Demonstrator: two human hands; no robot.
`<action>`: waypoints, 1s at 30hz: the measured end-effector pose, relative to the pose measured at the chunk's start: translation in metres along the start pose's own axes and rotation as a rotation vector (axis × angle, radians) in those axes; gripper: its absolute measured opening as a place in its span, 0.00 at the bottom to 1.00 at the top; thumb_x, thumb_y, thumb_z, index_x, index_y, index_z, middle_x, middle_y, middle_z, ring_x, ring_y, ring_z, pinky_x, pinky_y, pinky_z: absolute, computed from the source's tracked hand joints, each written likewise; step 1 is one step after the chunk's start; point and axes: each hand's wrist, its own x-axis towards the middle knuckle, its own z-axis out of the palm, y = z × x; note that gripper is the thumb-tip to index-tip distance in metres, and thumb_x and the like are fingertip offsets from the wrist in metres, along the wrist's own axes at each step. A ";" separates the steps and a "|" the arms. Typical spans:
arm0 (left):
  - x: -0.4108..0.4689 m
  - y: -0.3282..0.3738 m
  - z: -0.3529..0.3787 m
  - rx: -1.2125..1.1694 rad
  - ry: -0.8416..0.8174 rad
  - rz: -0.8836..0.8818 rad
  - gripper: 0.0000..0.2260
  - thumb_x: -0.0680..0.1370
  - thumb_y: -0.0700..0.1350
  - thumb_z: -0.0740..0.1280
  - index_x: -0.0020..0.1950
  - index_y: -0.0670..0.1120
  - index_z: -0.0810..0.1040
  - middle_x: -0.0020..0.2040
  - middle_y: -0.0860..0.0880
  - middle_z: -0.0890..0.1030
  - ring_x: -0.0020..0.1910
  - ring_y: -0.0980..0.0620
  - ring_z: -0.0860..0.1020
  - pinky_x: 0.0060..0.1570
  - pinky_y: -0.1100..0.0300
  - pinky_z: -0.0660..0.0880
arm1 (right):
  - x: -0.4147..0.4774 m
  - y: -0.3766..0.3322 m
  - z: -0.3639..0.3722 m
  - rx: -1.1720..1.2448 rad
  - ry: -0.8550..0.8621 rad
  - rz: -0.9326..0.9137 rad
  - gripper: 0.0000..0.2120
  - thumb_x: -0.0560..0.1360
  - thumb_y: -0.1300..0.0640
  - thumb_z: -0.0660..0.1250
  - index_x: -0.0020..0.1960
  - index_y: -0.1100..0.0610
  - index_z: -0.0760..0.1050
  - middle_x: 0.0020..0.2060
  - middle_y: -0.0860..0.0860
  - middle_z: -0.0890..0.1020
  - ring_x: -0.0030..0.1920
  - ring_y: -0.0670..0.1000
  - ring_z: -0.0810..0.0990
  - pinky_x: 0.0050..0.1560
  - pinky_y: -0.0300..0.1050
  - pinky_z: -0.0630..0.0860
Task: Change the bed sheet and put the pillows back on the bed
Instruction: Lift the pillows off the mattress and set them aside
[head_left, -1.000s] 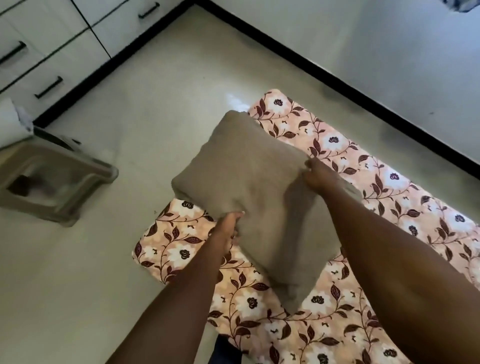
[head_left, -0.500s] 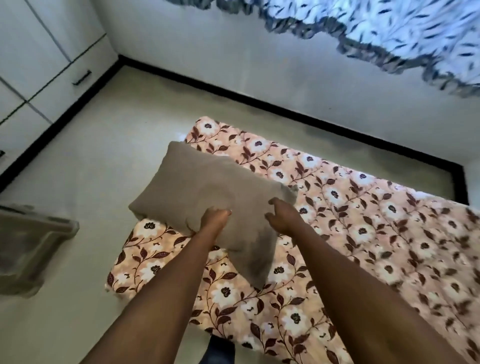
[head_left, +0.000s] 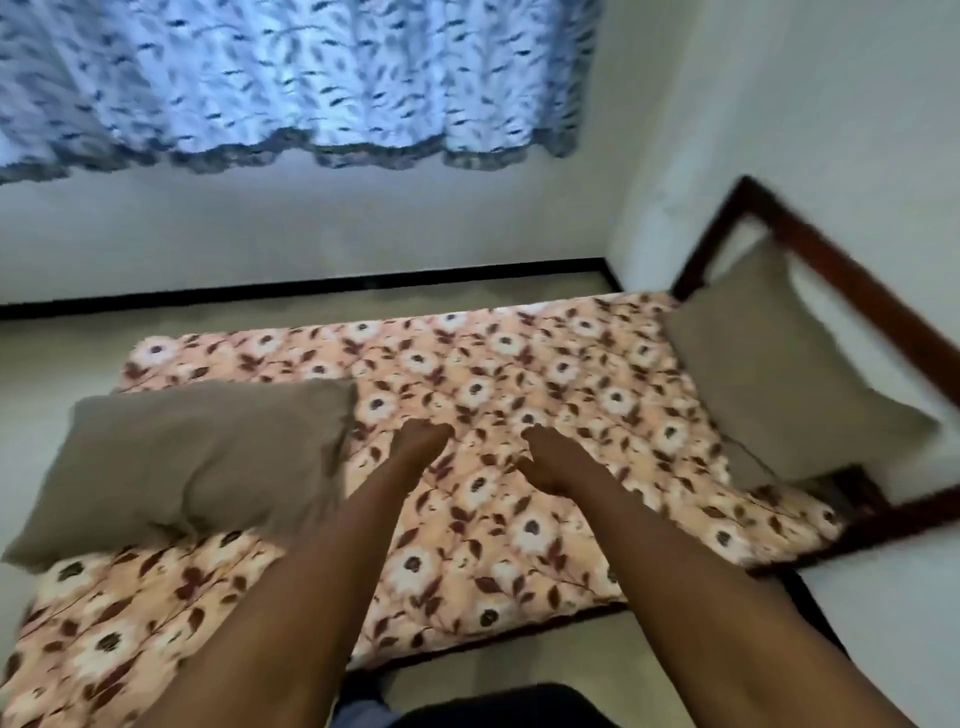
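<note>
We see a blue and white curtain (head_left: 291, 78) with little leaf shapes on it, hanging at the top. Bright daylight shines through it. Right under the curtain is a plain white wall (head_left: 311, 228). Further down from the curtain, a thin black strip (head_left: 311, 288) runs along the bottom of that wall, where it meets the pale floor (head_left: 62, 353). To the right of the curtain, the room turns a corner into a second white wall (head_left: 831, 104). Below the curtain and well to its right, a dark brown wooden bed frame (head_left: 831, 270) stands against that second wall.
</note>
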 end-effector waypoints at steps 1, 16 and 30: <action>-0.009 0.018 0.033 0.032 -0.048 0.047 0.18 0.76 0.52 0.69 0.57 0.38 0.79 0.51 0.38 0.79 0.50 0.39 0.80 0.42 0.54 0.71 | -0.020 0.033 -0.004 -0.003 0.026 0.033 0.31 0.85 0.44 0.57 0.82 0.57 0.54 0.81 0.56 0.58 0.79 0.59 0.61 0.75 0.57 0.63; -0.057 0.195 0.402 0.557 -0.410 0.462 0.09 0.79 0.46 0.67 0.47 0.40 0.80 0.40 0.44 0.80 0.37 0.49 0.77 0.42 0.55 0.76 | -0.163 0.394 -0.005 0.312 0.278 0.582 0.31 0.81 0.43 0.59 0.79 0.57 0.59 0.78 0.58 0.64 0.76 0.58 0.65 0.74 0.57 0.65; 0.026 0.333 0.559 0.692 -0.519 0.552 0.12 0.79 0.46 0.67 0.46 0.37 0.81 0.47 0.37 0.83 0.49 0.40 0.82 0.52 0.50 0.77 | -0.086 0.541 -0.098 0.345 0.257 0.624 0.29 0.81 0.47 0.62 0.77 0.59 0.61 0.72 0.60 0.68 0.70 0.63 0.70 0.67 0.61 0.72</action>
